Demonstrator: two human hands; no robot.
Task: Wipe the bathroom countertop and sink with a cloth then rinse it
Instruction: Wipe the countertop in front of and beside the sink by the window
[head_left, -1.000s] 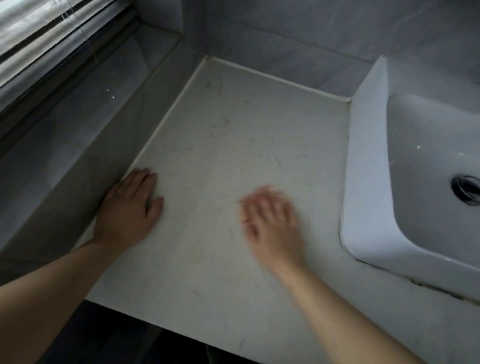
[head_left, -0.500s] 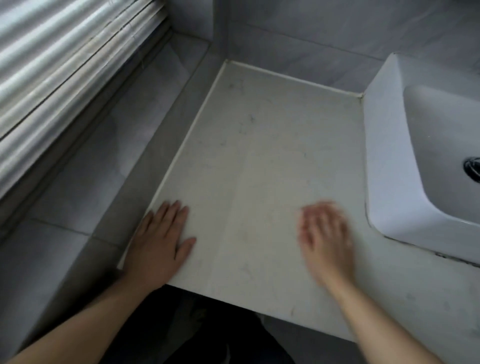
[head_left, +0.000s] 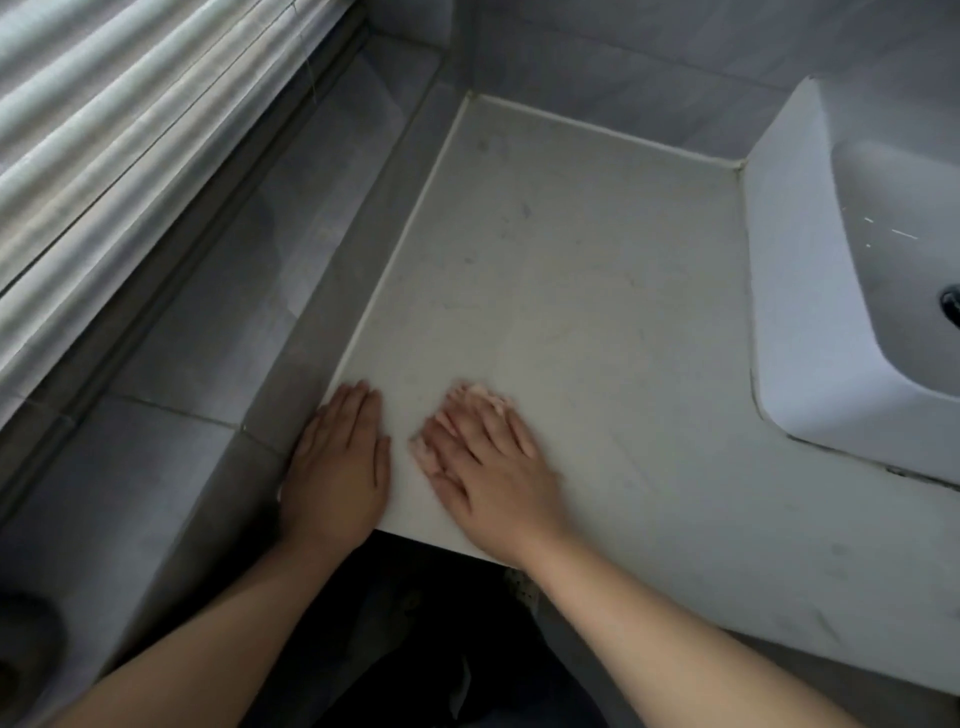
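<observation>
Bench (head_left: 571, 270) wipe under way, it seems, at the near-left corner.
Left hand (head_left: 337, 467) flat on the corner, fingers straight, holding nothing. Right hand (head_left: 493, 467) just beside it, fingers spread flat, blurred; no cloth visible. Sink (head_left: 784, 322) well right. Next, likely: sweep rightward toward it.

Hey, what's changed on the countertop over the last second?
The right hand slid left across the countertop, from near the sink to just beside the left hand. Nothing was taken hold of or let go. The left hand stayed flat on the front left corner.
</observation>
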